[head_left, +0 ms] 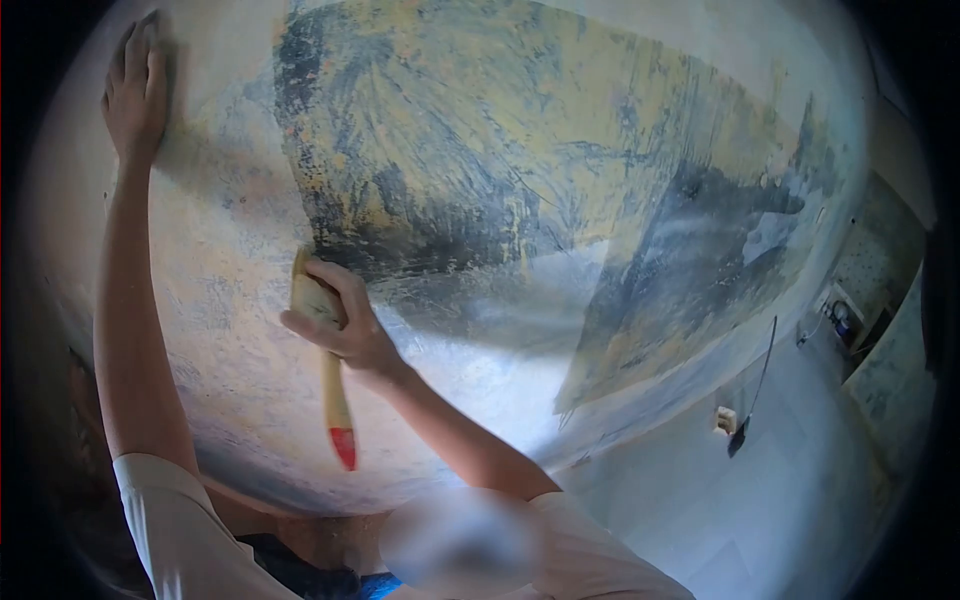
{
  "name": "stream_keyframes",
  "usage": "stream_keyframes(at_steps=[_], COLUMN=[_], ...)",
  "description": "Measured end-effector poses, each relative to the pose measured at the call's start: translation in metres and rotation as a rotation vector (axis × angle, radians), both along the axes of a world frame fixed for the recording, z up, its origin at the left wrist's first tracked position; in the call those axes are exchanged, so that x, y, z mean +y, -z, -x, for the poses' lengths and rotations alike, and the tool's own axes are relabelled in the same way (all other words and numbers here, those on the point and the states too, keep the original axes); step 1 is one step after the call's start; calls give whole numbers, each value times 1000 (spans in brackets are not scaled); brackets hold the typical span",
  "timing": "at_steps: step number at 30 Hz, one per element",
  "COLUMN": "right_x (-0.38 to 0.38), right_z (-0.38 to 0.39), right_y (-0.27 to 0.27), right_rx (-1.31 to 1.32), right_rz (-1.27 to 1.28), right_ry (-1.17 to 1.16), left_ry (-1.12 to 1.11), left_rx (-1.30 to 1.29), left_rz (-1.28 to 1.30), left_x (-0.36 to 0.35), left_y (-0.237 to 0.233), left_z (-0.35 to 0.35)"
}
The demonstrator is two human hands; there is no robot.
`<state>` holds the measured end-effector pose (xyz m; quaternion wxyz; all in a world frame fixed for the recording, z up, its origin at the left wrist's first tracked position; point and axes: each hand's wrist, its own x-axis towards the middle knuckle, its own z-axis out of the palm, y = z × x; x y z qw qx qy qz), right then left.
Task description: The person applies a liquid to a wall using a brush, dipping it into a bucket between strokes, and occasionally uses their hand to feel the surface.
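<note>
My right hand (pixel 345 318) is closed around a wide flat paintbrush (pixel 338 400). Its yellowish handle points down and ends in a red tip. The brush head is up, at the lower left edge of a dark and yellow patch (pixel 440 150) on the pale wall (pixel 230 300). Bristles are largely hidden by the hand and angle. High at the left, my left hand (pixel 137 95) lies against the wall with its fingers stretched upward. A dark shadow runs alongside it, and I see nothing held there.
At the lower right, a small pale socket box (pixel 725 419) sits on the wall. Beside it a dark object (pixel 738 438) hangs on a thin cord or rod. Farther right is an opening with wires (pixel 843 318). A blurred pale shape (pixel 460 545) covers the bottom middle.
</note>
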<state>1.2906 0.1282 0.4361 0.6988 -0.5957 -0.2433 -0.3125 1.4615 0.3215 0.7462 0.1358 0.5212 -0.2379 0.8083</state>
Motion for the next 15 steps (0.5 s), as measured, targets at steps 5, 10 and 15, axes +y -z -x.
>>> stream_keyframes(at_steps=[5,10,15], right_x=[-132,-288,-272], right_z=[15,75,107], right_y=[38,48,17], right_rx=[-171,-637,-229], right_rz=[363,402,215], right_ry=[667,1424,1664], left_ry=[-51,-95,-1], left_rx=[-8,-23,-2], left_rz=[-73,-152,-176], left_x=[13,17,19], left_y=[14,34,41], left_z=[-9,-2,1])
